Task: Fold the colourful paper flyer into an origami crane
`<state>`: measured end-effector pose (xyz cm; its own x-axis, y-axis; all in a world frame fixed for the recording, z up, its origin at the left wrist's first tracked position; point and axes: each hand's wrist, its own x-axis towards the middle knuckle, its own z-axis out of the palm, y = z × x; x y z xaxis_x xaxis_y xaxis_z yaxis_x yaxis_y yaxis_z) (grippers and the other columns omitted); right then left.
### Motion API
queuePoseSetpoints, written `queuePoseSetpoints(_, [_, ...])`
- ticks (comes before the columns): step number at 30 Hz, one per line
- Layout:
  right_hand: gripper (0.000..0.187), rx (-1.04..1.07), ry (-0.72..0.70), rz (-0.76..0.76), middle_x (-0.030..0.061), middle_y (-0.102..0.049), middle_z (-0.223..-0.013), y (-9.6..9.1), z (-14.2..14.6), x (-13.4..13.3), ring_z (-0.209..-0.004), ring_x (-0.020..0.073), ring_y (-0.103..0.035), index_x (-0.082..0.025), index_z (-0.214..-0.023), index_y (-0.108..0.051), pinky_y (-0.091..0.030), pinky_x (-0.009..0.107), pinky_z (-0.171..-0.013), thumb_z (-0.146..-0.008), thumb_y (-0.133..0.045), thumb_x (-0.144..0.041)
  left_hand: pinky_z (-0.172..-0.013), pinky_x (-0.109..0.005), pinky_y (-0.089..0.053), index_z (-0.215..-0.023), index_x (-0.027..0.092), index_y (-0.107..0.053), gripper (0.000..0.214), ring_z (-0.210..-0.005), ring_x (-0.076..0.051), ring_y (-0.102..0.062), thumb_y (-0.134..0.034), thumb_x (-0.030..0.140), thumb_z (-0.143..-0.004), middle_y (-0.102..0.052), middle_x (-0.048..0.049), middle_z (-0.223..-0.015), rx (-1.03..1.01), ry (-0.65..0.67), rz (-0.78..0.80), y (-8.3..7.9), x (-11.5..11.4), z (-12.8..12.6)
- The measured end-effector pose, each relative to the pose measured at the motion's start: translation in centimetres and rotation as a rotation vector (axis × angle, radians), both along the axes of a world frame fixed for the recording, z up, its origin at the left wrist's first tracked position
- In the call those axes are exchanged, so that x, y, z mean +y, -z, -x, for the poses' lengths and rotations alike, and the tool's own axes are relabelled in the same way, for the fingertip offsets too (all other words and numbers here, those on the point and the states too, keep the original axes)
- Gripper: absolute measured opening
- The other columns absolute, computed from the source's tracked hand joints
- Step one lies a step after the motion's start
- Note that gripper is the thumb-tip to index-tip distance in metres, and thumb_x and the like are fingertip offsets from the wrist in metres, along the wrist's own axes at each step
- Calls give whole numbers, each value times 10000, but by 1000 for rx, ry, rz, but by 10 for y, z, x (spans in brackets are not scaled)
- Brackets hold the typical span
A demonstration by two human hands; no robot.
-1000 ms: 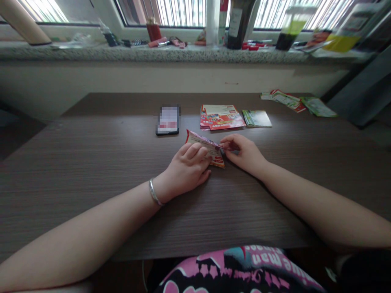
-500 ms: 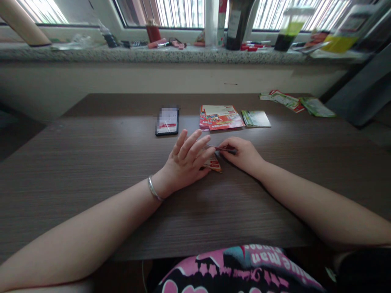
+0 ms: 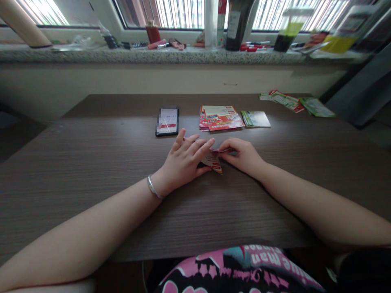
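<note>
A printed paper sheet (image 3: 214, 163), white with red and orange print and partly folded, lies on the table between my hands. Over its left part rests my left hand (image 3: 187, 156), palm down with the fingers spread, hiding much of it. My right hand (image 3: 240, 152) pinches the sheet's right edge between thumb and fingers. Beyond the hands is a stack of red and white printed leaflets (image 3: 222, 118). Right of that stack sits a smaller pile of green and white papers (image 3: 257, 119).
A phone (image 3: 168, 121) with a lit screen lies left of the leaflets. More green and red papers (image 3: 288, 101) are at the table's (image 3: 91, 162) far right. Behind it, the stone windowsill (image 3: 137, 56) holds bottles (image 3: 236, 24), a red cylinder (image 3: 152, 32) and small items.
My left hand's fingers have come down lower over the sheet. The pinched part of the paper has tilted slightly, and its corner shows a bit more. My right hand has barely moved.
</note>
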<state>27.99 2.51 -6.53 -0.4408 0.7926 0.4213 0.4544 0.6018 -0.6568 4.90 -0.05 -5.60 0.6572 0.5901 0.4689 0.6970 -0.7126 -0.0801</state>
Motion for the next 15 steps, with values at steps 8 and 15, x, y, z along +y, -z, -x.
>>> queuePoseSetpoints(8, [128,198,96,165,10,-659,-750,2,5,-4,-627,143,-610,-206,-854,-623,-523,298,-593,-799,-666,-314,-1197,-598,21,-1529,137,-94,1077,-1249,-311,-503,-671,610,-753,-548,-147,-1335,-64,70,41,0,2,0])
queuePoseSetpoints(15, [74,175,110,24,17,-638,-831,-3,7,-9,-731,147,-622,-214,-853,-612,-559,301,-660,-814,-645,-268,-1202,-588,-2,-1529,196,-54,936,-1298,-294,-476,-642,429,-839,-491,-142,-1412,-45,46,-8,0,0,-2])
